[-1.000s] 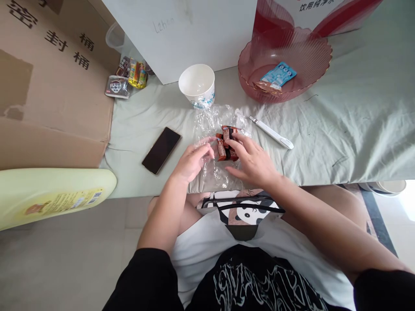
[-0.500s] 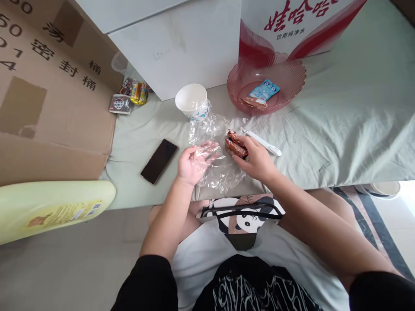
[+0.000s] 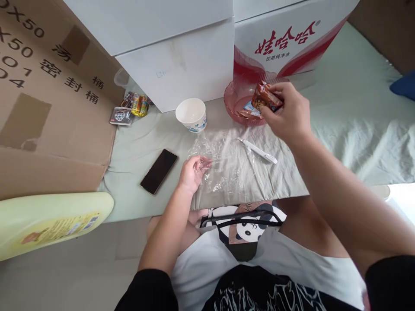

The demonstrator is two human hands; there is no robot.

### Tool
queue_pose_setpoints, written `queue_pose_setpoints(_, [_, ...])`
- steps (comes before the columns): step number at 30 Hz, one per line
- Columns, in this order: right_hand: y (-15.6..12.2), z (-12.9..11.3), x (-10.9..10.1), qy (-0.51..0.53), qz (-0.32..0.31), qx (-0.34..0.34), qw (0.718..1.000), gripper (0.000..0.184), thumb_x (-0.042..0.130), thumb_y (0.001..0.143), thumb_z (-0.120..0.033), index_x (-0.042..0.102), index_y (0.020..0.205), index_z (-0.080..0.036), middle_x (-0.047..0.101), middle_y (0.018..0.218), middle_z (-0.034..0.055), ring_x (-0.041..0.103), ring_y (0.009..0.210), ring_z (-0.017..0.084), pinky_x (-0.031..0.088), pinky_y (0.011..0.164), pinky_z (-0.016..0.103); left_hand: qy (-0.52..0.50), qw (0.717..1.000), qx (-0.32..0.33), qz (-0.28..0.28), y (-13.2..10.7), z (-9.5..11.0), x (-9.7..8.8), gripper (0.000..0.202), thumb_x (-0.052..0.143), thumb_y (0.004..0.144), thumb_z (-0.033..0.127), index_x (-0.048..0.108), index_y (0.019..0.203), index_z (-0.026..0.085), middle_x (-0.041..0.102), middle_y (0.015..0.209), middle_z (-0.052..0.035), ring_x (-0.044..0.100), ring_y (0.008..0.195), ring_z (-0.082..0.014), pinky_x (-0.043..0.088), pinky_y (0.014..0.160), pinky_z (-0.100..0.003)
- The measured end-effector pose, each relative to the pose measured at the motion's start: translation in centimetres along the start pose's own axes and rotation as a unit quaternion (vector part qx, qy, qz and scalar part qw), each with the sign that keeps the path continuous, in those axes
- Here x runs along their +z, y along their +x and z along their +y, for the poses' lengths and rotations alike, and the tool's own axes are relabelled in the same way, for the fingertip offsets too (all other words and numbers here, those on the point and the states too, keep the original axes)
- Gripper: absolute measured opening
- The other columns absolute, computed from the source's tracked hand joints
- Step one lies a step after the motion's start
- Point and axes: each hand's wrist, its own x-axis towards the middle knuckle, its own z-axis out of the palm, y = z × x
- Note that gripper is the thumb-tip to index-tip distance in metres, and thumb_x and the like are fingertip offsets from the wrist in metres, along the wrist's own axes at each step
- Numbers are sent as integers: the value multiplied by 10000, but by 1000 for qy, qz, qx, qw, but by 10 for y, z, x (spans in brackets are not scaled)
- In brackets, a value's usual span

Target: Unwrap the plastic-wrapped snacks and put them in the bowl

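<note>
In my right hand are reddish-brown snack packets, gripped between thumb and fingers over the right part of a pink ribbed bowl. Inside that bowl lies a blue and brown packet, partly hidden by what I hold. My left hand is closed on a crumpled clear plastic bag spread on the cloth. A white utility knife lies to the right of the bag. Just behind the bag stands a white paper cup with blue print.
A black phone lies left of the bag. Small snack packets sit by a cardboard box. White cartons and a red-white water carton stand behind the bowl. A yellow-green bottle is at the left.
My right hand has lifted the snack packets off the plastic bag and carried them up and right to the bowl. My left hand has closed on the bag. The view has shifted slightly.
</note>
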Motion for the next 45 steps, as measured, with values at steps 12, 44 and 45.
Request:
queue_pose_setpoints(12, [-118, -52, 3, 12, -260, -218, 941, 540, 533, 834, -133, 571, 1357, -260, 684, 1347, 94, 598, 1332, 318, 487, 1085, 552, 78, 995, -24, -48, -8, 12, -7, 453, 762, 607, 369, 380, 465, 170, 708, 829, -38, 747, 812, -192, 515, 648, -245])
queue_pose_setpoints(44, [-130, -41, -11, 13, -87, -112, 990, 120, 557, 786, -150, 521, 794, -264, 614, 707, 1, 588, 635, 178, 506, 617, 332, 294, 911, 237, 165, -37, 38, -52, 180, 687, 790, 365, 562, 784, 235, 521, 506, 71, 398, 376, -73, 317, 403, -198])
queue_pose_setpoints(45, [-131, -42, -11, 13, -97, -104, 990, 115, 548, 781, -149, 531, 801, -261, 621, 728, 8, 581, 622, 171, 478, 574, 314, 323, 888, 285, 159, -42, 38, -56, 159, 694, 799, 352, 588, 842, 241, 542, 554, 62, 483, 452, -92, 419, 484, -205])
